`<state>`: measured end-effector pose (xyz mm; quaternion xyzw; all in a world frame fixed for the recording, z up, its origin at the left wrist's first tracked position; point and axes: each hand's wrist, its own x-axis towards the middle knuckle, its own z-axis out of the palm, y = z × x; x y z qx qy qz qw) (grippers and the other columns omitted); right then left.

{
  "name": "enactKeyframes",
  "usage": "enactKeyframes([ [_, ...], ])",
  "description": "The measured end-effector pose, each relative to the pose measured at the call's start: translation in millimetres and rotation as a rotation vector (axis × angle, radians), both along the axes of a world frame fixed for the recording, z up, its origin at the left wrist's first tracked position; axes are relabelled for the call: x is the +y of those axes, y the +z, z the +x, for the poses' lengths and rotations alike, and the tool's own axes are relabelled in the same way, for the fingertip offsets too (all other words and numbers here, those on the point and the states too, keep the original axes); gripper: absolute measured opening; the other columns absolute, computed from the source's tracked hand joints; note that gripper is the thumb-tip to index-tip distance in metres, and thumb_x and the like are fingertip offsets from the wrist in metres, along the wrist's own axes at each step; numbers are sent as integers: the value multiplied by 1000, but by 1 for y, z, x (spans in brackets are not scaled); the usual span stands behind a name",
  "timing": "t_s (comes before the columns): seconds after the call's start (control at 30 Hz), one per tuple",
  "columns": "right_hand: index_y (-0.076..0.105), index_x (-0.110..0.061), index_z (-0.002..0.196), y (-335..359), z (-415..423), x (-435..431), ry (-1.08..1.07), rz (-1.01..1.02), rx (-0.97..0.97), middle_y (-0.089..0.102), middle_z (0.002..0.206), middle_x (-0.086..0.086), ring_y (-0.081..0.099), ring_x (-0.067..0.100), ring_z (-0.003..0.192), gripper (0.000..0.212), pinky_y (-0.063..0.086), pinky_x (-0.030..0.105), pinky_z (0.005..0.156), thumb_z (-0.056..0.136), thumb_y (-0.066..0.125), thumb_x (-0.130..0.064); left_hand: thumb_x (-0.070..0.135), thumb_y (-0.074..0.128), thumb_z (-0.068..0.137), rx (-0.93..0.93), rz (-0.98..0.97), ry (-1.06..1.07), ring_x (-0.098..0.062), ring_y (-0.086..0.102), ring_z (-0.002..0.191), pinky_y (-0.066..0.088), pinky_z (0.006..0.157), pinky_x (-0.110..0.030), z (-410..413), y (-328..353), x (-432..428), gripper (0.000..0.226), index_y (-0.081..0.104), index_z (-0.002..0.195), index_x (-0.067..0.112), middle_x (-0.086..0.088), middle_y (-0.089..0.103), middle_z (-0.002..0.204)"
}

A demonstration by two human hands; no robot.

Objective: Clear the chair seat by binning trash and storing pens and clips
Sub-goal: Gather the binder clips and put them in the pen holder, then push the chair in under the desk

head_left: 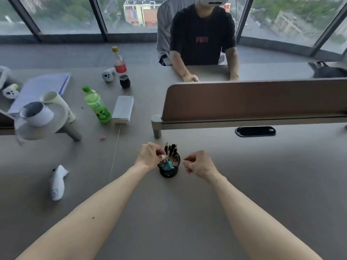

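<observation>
Head view, at the desk. Black pen holder (169, 172) stands upright on the grey desk (244, 184), between the two forearms. Pens (171, 148) stand in its far half, long axes near vertical. Coloured clips (166, 165), teal and pink among them, are heaped in the near half. Left hand (149, 156) is at the holder's left rim, fingertips curled over the opening and pinching what looks like a binder clip (165, 157) just above the heap. Right hand (199, 164) is just beside the holder on its right, not touching it, fingers curled inward. Can't tell whether they pinch anything small. Chair seat is out of view, so what remains on it is unknown. Judgement: this is the storing step, a clip about to go in. The relation that matters is that the opening lies directly under the left fingertips, so the release is a short drop straight down. The pens stand beyond the fingers, so the near half is the free side. The left hand is the nearer one; the right would have to come leftward over the rim. Risk: a knock on the rim could tip the holder. Elsewhere: green bottle (96, 106), white controller (57, 182), desk divider (253, 98), a second person (202, 34) seated across.
</observation>
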<state>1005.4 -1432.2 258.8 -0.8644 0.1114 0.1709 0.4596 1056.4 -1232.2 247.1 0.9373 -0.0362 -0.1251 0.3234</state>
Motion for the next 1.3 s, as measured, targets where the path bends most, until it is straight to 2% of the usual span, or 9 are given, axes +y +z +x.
enactKeyframes([
  [0.17, 74, -7, 73, -17, 16, 4, 60, -43, 12, 74, 69, 13, 71, 30, 71, 18, 59, 39, 74, 84, 65, -18, 10, 71, 81, -6, 16, -3, -16, 70, 85, 56, 84, -32, 8, -12, -14, 11, 79, 84, 16, -1, 77, 88],
  [0.43, 71, -9, 100, -41, 21, 2, -15, -1, 17, 75, 78, 9, 74, 22, 65, 17, 62, 35, 73, 88, 66, -19, 3, 71, 78, 0, 1, 77, -13, 70, 77, 58, 83, -31, 14, -27, -4, 19, 79, 84, 19, 0, 76, 85],
  [0.53, 66, -6, 105, -44, 23, 4, -78, 90, 76, 73, 79, 11, 74, 26, 66, 20, 63, 40, 70, 89, 66, -19, 12, 71, 81, -38, 11, 214, -17, 67, 79, 54, 83, -28, 11, -28, 8, 11, 77, 89, 16, -3, 75, 87],
  [0.6, 64, -7, 108, -44, 26, 7, -120, 160, 127, 72, 81, 15, 74, 29, 71, 21, 63, 39, 67, 89, 67, -16, 19, 67, 85, 52, 24, 264, -17, 66, 76, 52, 82, -24, 7, -32, 16, 16, 74, 98, 15, -3, 74, 89],
  [0.7, 67, -1, 104, -48, 28, 13, -156, 216, 182, 74, 81, 19, 73, 26, 66, 19, 63, 39, 67, 86, 68, -8, 12, 62, 90, 230, -95, 314, -17, 72, 61, 60, 74, -29, 1, -38, 19, 14, 72, 99, 10, -4, 74, 80],
  [0.83, 72, 2, 94, -55, 31, 19, -213, 255, 171, 74, 73, 12, 65, 18, 57, 14, 62, 32, 63, 80, 72, 0, 3, 58, 90, 309, -315, 372, -22, 75, 70, 61, 79, -40, 1, -47, 24, 19, 74, 87, 13, -10, 75, 78],
  [0.97, 70, -3, 94, -55, 42, 19, -269, 286, 129, 75, 77, 13, 65, 20, 63, 13, 63, 32, 66, 82, 72, 0, 9, 70, 87, 286, -383, 374, -21, 75, 74, 60, 83, -39, 8, -51, 21, 9, 75, 95, 9, -11, 76, 84],
  [1.2, 70, -2, 101, -65, 68, 14, -359, 287, 111, 72, 74, 13, 68, 19, 56, 16, 61, 29, 63, 84, 71, -2, 7, 71, 86, 218, -377, 414, -18, 72, 67, 61, 73, -30, 30, -47, 5, 16, 74, 101, 3, -12, 74, 87],
  [1.3, 71, 2, 102, -67, 61, 12, -350, 265, 103, 70, 74, 17, 68, 22, 61, 18, 62, 36, 69, 86, 70, -6, 17, 73, 84, 147, -296, 428, -14, 68, 56, 57, 56, -19, 25, -43, 7, 14, 72, 95, 9, -4, 72, 79],
])
